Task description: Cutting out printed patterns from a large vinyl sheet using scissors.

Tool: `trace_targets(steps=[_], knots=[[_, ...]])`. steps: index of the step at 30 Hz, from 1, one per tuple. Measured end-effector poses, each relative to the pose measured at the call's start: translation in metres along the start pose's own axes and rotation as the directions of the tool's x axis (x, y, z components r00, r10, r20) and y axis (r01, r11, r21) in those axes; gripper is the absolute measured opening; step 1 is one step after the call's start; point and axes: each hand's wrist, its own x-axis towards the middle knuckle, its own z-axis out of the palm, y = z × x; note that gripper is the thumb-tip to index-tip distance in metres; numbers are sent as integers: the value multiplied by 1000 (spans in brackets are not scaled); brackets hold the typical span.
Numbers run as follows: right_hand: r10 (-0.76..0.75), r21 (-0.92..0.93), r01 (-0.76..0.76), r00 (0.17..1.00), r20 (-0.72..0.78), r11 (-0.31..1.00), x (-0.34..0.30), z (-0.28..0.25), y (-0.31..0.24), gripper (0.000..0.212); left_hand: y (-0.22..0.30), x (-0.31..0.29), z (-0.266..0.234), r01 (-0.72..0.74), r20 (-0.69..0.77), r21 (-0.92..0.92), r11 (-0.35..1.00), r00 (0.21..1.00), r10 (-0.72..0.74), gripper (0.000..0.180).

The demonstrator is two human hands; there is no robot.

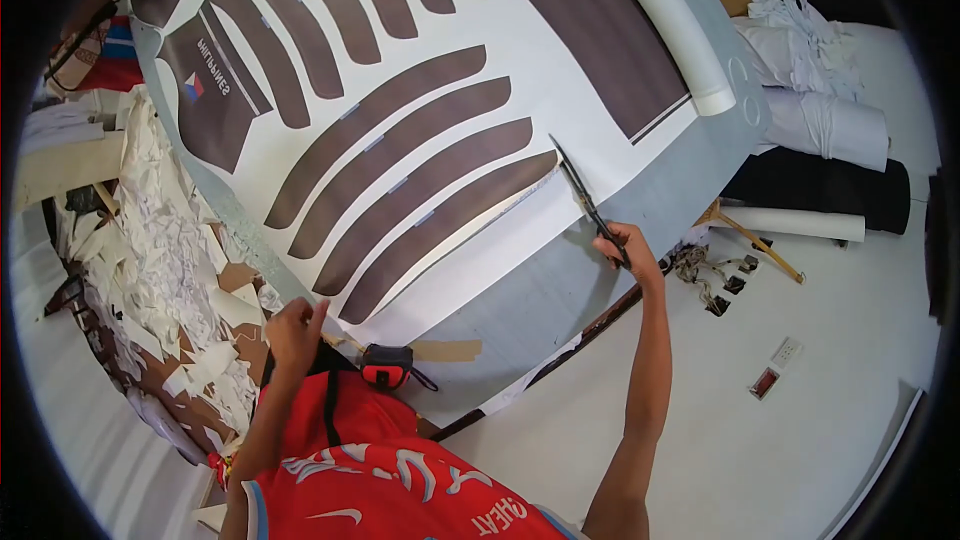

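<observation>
Red jersey (405,493) sits nearest, right grip (629,249) clasping scissors (583,192) extending over printed paper (500,25), closure of left grip (293,336) unclear.

Spreads flat across the table (525,295) as a broad white sheet (560,90), printed with curved brown strips (392,150), dark shield-like panels (210,115) near the left edge and one large dark panel (610,50) toward the far right. Rises there into a thick white roll (672,20). Shows four strips bowed side by side toward the nearest corner, with a long cut-like line beside the outermost. Includes slim dark scissors (585,202), slanted near the right edge, aimed away from it, tips just beside that strip's end.
</observation>
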Motion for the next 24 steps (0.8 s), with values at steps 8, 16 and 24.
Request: trace_targets(steps=[8, 16, 24], knots=[[-10, 4, 10, 1000, 17, 1000, -1, -11, 1, 35, 264, 103, 86, -688, -319, -196, 698, 718, 619, 29], [-9, -104, 13, 999, 40, 994, 5, -7, 0, 35, 313, 156, 135, -760, -255, 65, 647, 614, 747, 14], [-55, 29, 53, 997, 49, 998, 13, -3, -17, 34, 316, 150, 139, -803, -262, 139, 580, 535, 803, 7]])
